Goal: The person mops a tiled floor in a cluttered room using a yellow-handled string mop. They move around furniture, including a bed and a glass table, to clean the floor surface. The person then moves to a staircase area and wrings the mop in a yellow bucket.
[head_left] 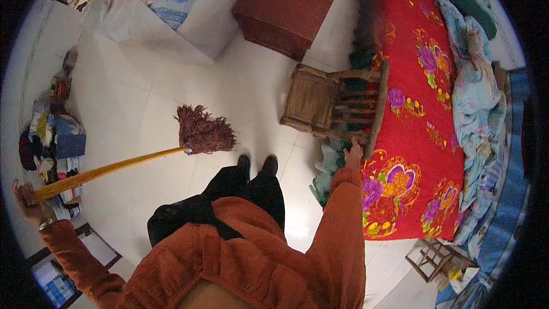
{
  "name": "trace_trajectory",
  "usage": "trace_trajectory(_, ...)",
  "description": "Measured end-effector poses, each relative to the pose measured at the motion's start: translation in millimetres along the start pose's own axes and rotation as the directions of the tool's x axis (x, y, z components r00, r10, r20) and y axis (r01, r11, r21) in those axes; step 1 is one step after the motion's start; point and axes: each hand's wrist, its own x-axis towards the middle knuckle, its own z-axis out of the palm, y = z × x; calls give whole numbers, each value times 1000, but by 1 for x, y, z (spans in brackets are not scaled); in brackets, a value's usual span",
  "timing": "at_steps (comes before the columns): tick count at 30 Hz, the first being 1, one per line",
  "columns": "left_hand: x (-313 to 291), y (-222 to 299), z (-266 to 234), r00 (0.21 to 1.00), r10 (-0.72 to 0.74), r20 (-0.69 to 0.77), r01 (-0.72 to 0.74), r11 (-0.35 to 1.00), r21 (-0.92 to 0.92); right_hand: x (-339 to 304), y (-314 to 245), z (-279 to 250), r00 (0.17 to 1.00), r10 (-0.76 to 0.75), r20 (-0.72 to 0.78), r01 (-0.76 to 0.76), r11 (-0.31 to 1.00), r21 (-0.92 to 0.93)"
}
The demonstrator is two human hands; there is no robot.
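At the far left, my left hand (34, 203) is closed around the upper end of a mop's yellow wooden handle (108, 167). The handle slants across to the mop head (203, 131), whose dark reddish-brown strands spread over the floor ahead of my feet. On the right, my right arm stretches forward, and my right hand (353, 154) grips the near end of a wooden chair's back. The chair (311, 98) has a square seat and a slatted back; its back is next to the bed. Part of my right fingers is hidden against the chair.
A bed with a red flowered cover (420, 109) runs along the right. Ahead stands a reddish-brown cabinet (289, 6), left of it a surface draped in pale sheeting (200, 34). Piled goods (63, 137) line the left wall. A small wooden stool (432, 260) stands at lower right.
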Motion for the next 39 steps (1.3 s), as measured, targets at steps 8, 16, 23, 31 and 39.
trace_trajectory(8, 41, -30, -7, 974, -33, -226, 19, 998, -64, -68, -134, 80, 980, 196, 22, -169, 890, -423)
trace_trajectory(16, 171, -89, 24, 985, -148, -89, 125, 965, -229, -134, -128, 245, 944, -135, -300, 317, 615, 722)
trace_trajectory(23, 247, -134, 85, 980, -176, 93, 195, 946, -258, -68, -295, 217, 898, -297, -324, 438, 671, 598)
trace_trajectory(31, 292, -167, 139, 989, -149, 4, 146, 960, -239, -45, -542, 163, 794, -601, -94, 608, 778, 161)
trace_trajectory(39, 295, -147, 179, 987, -132, 90, 150, 960, -235, -103, -751, 228, 627, -623, 467, 715, 698, -30)
